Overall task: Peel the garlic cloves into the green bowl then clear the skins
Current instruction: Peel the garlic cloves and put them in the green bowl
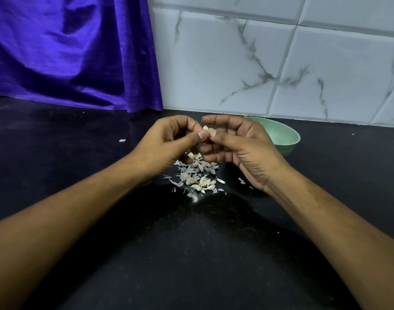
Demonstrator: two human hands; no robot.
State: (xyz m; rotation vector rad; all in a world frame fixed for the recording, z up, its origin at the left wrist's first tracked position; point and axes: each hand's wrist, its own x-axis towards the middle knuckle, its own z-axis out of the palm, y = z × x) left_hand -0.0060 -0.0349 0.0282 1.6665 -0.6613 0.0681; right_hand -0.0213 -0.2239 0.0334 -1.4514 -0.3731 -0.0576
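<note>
Here, both hands meet in mid-air above the black counter, just in front of the wall.

Left hand: fingers curled in, thumb tip pressed forward. It pinches a small pale garlic clove between thumb and curled fingers.

Right hand: palm turned toward the left hand, thumb tip pushed against the same clove from the other side, so the two thumbs almost touch. The index finger stretches out straight above the clove, and the lower fingers curl loosely beneath. The clove is mostly hidden by the fingertips; whether skin is on it, cannot tell.

Green bowl: sits on the counter behind the right hand, near the wall. The hand covers its left part, and its inside is not visible from this angle.

Garlic skins: a loose heap of white and faintly purple flakes lies on the counter directly below the hands. A few stray bits lie to the right, near the right wrist. One lone flake rests well apart to the left.

Background: purple cloth hangs at the back left, its hem touching the counter. White marble-veined tiles cover the wall on the right.
</note>
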